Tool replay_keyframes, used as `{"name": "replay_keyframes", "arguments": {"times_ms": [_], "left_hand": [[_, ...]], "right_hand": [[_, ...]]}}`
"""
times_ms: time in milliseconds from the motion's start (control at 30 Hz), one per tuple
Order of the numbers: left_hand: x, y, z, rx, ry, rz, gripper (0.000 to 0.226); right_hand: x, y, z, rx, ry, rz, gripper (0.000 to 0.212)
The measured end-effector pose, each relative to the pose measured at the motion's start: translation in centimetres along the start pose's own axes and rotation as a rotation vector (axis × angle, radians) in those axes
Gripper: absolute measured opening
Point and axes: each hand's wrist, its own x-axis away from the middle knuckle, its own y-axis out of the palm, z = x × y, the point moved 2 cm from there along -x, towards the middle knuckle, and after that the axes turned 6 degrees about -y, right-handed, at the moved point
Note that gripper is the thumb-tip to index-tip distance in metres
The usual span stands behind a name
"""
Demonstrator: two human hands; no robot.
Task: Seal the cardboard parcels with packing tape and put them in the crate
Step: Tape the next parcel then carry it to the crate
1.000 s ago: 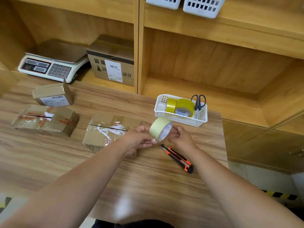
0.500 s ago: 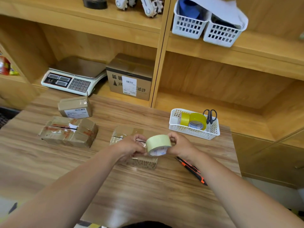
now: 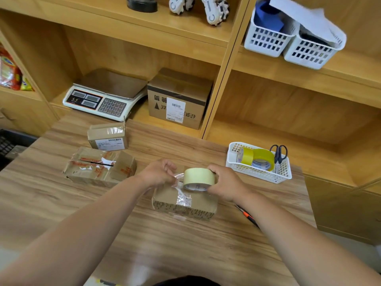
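We are at the taping step. Our right hand [image 3: 224, 182] curls round the roll of packing tape [image 3: 199, 177] and holds it just above the small cardboard parcel [image 3: 185, 205]. That parcel sits on the wooden table [image 3: 165, 244] straight in front of us. Our left hand [image 3: 158, 173] pinches the clear tape end [image 3: 179, 176], with a short length drawn off the roll. Shiny tape already shows on the parcel's near top edge, but we cannot tell whether it joins the pulled length. Next, we judge, the tape must be drawn long enough to span the seam, pressed flat and cut. The utility knife [image 3: 247, 217] lies near our right forearm. Two more parcels [image 3: 99, 166] wait at the table's left, well apart from this one. A white basket [image 3: 259, 174] of yellow tape rolls and scissors stands at the far right. Wooden shelves behind hold a weighing scale [image 3: 103, 98] and a labelled carton [image 3: 179, 100].
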Motion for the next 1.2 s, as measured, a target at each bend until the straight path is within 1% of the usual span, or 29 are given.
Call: {"name": "replay_keyframes", "arguments": {"times_ms": [67, 133, 267, 400, 467, 633, 800, 900, 1033, 1200], "left_hand": [[-0.5, -1.6, -0.4, -0.005, -0.001, -0.009, 0.036], [-1.0, -3.0, -0.9, 0.004, -0.005, -0.021, 0.034], [-1.7, -4.8, -1.4, 0.008, -0.001, 0.006, 0.032], [-2.7, -5.7, -2.6, 0.033, -0.046, 0.072, 0.030], [-3.1, -5.8, -3.2, 0.069, -0.077, 0.105, 0.028], [-4.0, -5.7, -4.5, 0.126, -0.115, 0.134, 0.027], [-4.3, -5.9, -5.4, 0.168, -0.130, 0.175, 0.018], [-4.6, -5.9, -6.3, 0.226, -0.119, 0.214, 0.015], [-4.8, -5.7, -6.8, 0.255, -0.069, 0.217, 0.020], [-5.2, -5.5, -7.9, 0.299, -0.047, 0.231, 0.017]], "right_hand": [[-0.3, -0.3, 0.0, 0.205, -0.043, -0.002, 0.023], [-0.6, -0.4, 0.1, 0.386, -0.108, -0.018, 0.028], [-1.8, 0.6, -0.3, 0.531, -0.219, -0.086, 0.038], [-3.7, 2.0, -1.6, 0.590, -0.253, -0.111, 0.048], [-4.6, 2.8, -1.8, 0.616, -0.251, -0.141, 0.049], [-5.9, 3.9, -2.0, 0.601, -0.226, -0.175, 0.046], [-6.9, 5.0, -3.1, 0.589, -0.240, -0.189, 0.040], [-7.5, 5.7, -3.2, 0.601, -0.217, -0.181, 0.037], [-8.1, 6.1, -3.2, 0.597, -0.182, -0.199, 0.037], [-8.3, 5.9, -4.1, 0.636, -0.176, -0.223, 0.036]]}}
